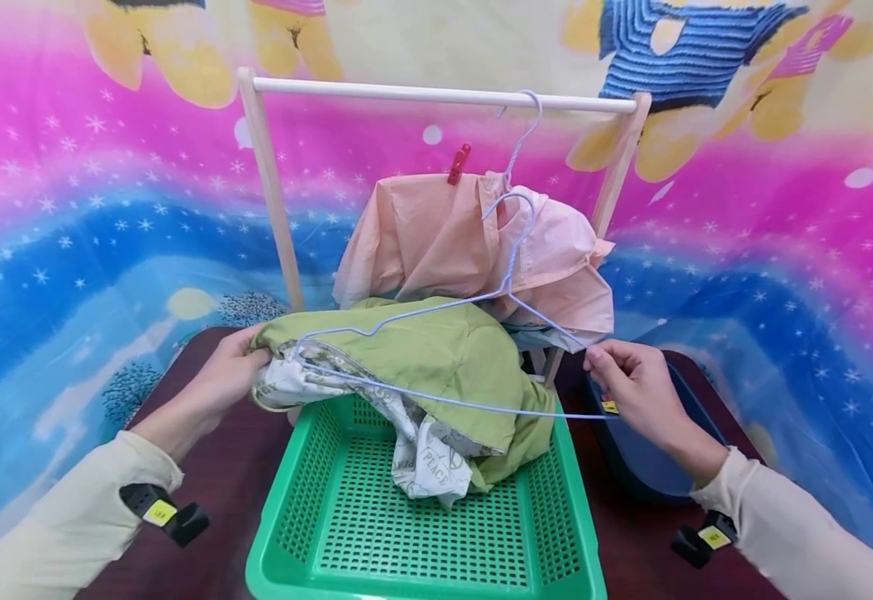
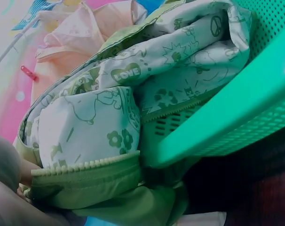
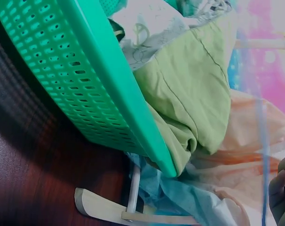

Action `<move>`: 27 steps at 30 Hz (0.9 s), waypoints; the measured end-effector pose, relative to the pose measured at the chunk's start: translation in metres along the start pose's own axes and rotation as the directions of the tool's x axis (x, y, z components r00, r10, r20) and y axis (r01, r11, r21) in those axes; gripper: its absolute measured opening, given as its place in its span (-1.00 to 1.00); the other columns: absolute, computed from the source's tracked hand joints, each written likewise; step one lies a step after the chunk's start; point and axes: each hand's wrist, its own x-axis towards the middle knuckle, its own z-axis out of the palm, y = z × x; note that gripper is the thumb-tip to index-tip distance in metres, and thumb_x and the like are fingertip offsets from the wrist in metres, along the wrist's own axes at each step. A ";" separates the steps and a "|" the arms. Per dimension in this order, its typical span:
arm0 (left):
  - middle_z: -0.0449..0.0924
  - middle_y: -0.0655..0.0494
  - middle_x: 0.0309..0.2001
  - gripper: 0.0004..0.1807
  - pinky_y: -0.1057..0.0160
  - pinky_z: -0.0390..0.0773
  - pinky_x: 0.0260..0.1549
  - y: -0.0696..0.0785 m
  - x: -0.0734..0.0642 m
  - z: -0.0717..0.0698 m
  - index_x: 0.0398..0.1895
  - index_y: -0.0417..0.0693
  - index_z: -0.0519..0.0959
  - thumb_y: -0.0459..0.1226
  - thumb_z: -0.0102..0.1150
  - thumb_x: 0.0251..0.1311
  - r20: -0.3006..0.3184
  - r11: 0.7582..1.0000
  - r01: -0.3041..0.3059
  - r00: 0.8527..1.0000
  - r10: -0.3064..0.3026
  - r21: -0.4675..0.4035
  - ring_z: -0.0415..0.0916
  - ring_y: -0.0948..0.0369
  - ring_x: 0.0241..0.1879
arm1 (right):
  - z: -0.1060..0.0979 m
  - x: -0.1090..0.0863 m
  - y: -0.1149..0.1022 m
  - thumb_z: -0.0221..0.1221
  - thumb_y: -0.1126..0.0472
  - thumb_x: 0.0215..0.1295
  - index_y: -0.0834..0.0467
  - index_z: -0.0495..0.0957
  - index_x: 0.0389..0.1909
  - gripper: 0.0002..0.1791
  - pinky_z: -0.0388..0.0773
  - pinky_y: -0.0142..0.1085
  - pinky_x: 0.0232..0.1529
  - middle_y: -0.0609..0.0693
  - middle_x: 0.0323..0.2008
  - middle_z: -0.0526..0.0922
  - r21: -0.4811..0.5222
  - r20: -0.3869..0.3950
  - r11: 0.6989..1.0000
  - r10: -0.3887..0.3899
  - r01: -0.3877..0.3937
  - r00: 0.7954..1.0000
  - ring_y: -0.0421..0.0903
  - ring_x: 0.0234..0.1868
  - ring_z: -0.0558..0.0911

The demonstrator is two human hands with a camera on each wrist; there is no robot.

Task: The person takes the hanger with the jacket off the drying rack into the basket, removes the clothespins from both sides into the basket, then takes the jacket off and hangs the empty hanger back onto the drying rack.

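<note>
left hand point(image 1: 228, 371) stretches forward, thumb and fingers pinching the green jacket point(image 1: 444, 350), which drapes over the far end of the basket point(image 1: 421, 533); right hand point(image 1: 640, 390), forearm angled inward, pinches the right side of the hanger point(image 1: 509, 283), its wire crossing before the jacket.

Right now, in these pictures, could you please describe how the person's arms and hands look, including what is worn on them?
The left sleeve and right sleeve are plain cream. A black left band and black right band sit near the cuffs, each with a yellow label; its marking is too small to read. The left hand and right hand wear no gloves.
</note>
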 end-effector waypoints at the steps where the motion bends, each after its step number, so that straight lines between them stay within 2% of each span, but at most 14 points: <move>1: 0.27 -0.23 0.44 -0.45 0.03 0.36 0.21 0.000 0.000 0.000 0.59 -0.10 0.11 -0.30 -0.38 0.59 0.008 1.000 0.004 1.000 -0.003 -0.006 0.29 0.03 0.34 | -0.001 0.000 0.001 0.02 0.29 0.56 0.24 0.57 -0.40 -0.71 0.28 -0.28 -0.73 -0.03 -0.73 0.40 0.012 -0.006 1.000 -0.005 0.005 1.000 -0.17 -0.76 0.31; 4: 0.44 -0.13 0.29 -0.45 0.17 0.49 0.06 0.000 -0.002 0.000 0.60 -0.05 0.08 -0.27 -0.37 0.61 0.046 0.997 0.019 0.999 -0.015 -0.072 0.48 0.25 0.12 | -0.001 0.002 0.001 0.02 0.30 0.56 0.24 0.58 -0.40 -0.71 0.28 -0.28 -0.73 -0.02 -0.72 0.41 0.031 -0.009 0.999 -0.017 0.017 1.000 -0.18 -0.75 0.32; 7: 0.49 -0.01 0.18 -0.45 0.25 0.59 -0.03 0.006 -0.005 0.005 0.62 -0.02 0.03 -0.26 -0.36 0.62 0.108 0.985 0.018 0.994 0.000 -0.172 0.56 0.39 -0.02 | -0.001 0.003 0.001 0.01 0.29 0.57 0.25 0.57 -0.41 -0.70 0.26 -0.27 -0.75 -0.02 -0.72 0.42 0.051 -0.018 0.998 -0.021 0.022 1.000 -0.18 -0.77 0.30; 10: 0.46 0.00 0.21 -0.44 0.24 0.60 0.01 0.016 -0.010 0.012 0.63 -0.02 0.00 -0.26 -0.34 0.63 0.179 0.968 0.017 0.984 0.029 -0.251 0.58 0.37 0.01 | -0.001 0.004 0.000 0.00 0.27 0.58 0.26 0.55 -0.41 -0.68 0.22 -0.26 -0.77 -0.04 -0.71 0.42 0.073 -0.039 0.997 -0.008 0.011 0.999 -0.17 -0.78 0.26; 12: 0.45 -0.01 0.20 -0.45 0.22 0.59 0.02 0.024 -0.014 0.019 0.60 -0.07 0.04 -0.27 -0.32 0.62 0.214 0.965 0.012 0.976 0.046 -0.263 0.58 0.35 0.00 | -0.001 0.004 -0.001 -0.01 0.25 0.59 0.27 0.54 -0.41 -0.67 0.21 -0.24 -0.77 -0.05 -0.70 0.42 0.090 -0.050 0.996 0.006 -0.002 0.999 -0.17 -0.78 0.25; 16: 0.51 -0.09 0.05 -0.48 0.07 0.67 -0.11 0.034 -0.017 0.037 0.54 -0.15 0.13 -0.33 -0.28 0.58 0.295 0.958 0.038 0.954 0.050 -0.285 0.61 0.19 -0.14 | -0.001 0.004 0.000 -0.02 0.24 0.59 0.28 0.54 -0.41 -0.66 0.21 -0.22 -0.77 -0.08 -0.68 0.43 0.116 -0.056 0.993 0.028 -0.021 0.998 -0.16 -0.77 0.25; 18: 0.50 -0.16 0.07 -0.49 0.02 0.68 -0.14 0.036 -0.017 0.049 0.52 -0.14 0.17 -0.35 -0.27 0.56 0.336 0.961 0.065 0.941 0.030 -0.270 0.62 0.13 -0.15 | -0.001 0.004 0.000 -0.03 0.24 0.60 0.29 0.54 -0.41 -0.66 0.21 -0.21 -0.76 -0.08 -0.68 0.43 0.126 -0.054 0.992 0.033 -0.026 0.998 -0.16 -0.76 0.26; 20: 0.45 -0.22 0.17 -0.47 0.01 0.67 -0.11 0.036 -0.016 0.061 0.53 -0.08 0.18 -0.37 -0.25 0.54 0.365 0.966 0.105 0.931 -0.011 -0.238 0.61 0.10 -0.11 | 0.000 0.004 0.000 -0.03 0.24 0.60 0.28 0.54 -0.41 -0.66 0.21 -0.21 -0.76 -0.10 -0.68 0.43 0.131 -0.053 0.991 0.035 -0.028 0.998 -0.17 -0.76 0.26; 23: 0.35 -0.25 0.32 -0.46 0.03 0.64 -0.07 0.035 -0.013 0.078 0.52 -0.01 0.22 -0.38 -0.21 0.52 0.379 0.978 0.151 0.921 -0.086 -0.144 0.58 0.09 -0.02 | 0.000 0.005 0.000 -0.03 0.25 0.59 0.26 0.55 -0.42 -0.66 0.21 -0.21 -0.75 -0.10 -0.68 0.44 0.138 -0.049 0.990 0.037 -0.030 0.998 -0.18 -0.76 0.27; 27: 0.36 -0.19 0.35 -0.44 0.09 0.62 -0.14 0.030 -0.009 0.094 0.51 0.01 0.27 -0.42 -0.16 0.48 0.384 0.983 0.179 0.910 -0.155 -0.028 0.53 0.11 -0.06 | 0.001 0.005 -0.001 -0.02 0.25 0.59 0.25 0.55 -0.41 -0.66 0.21 -0.21 -0.75 -0.11 -0.68 0.45 0.157 -0.040 0.987 0.042 -0.035 0.998 -0.18 -0.75 0.29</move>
